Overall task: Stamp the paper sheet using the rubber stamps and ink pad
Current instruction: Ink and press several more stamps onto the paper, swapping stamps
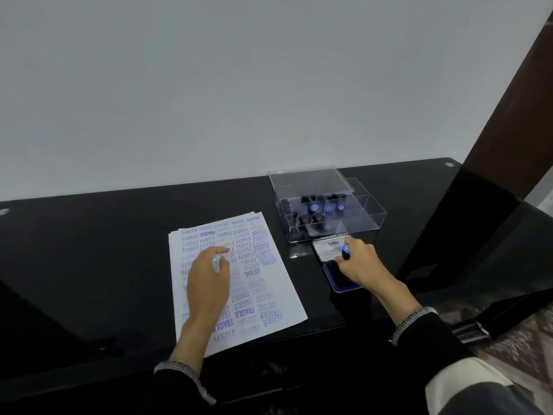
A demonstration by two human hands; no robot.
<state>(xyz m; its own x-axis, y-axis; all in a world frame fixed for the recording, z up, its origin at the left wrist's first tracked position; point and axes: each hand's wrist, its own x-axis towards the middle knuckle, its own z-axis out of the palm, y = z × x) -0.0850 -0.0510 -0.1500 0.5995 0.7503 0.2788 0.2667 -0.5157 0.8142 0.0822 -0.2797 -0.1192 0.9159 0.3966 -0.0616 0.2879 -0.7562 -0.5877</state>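
Inking is the step in hand: the right hand (pixel 357 262) has its grip round a rubber stamp (pixel 346 252) on the open ink pad (pixel 339 278). The left hand (pixel 209 278), fingers relaxed, steadies the crowded paper sheet (pixel 263 283) on the counter (pixel 89 250). Next, the stamp likely needs a bare patch.

paper (pixel 263 283) left of ink pad (pixel 341 278), box (pixel 363 215) behind

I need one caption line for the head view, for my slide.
Right hand presses a rubber stamp onto the open ink pad while left hand rests on the stamped paper sheet.
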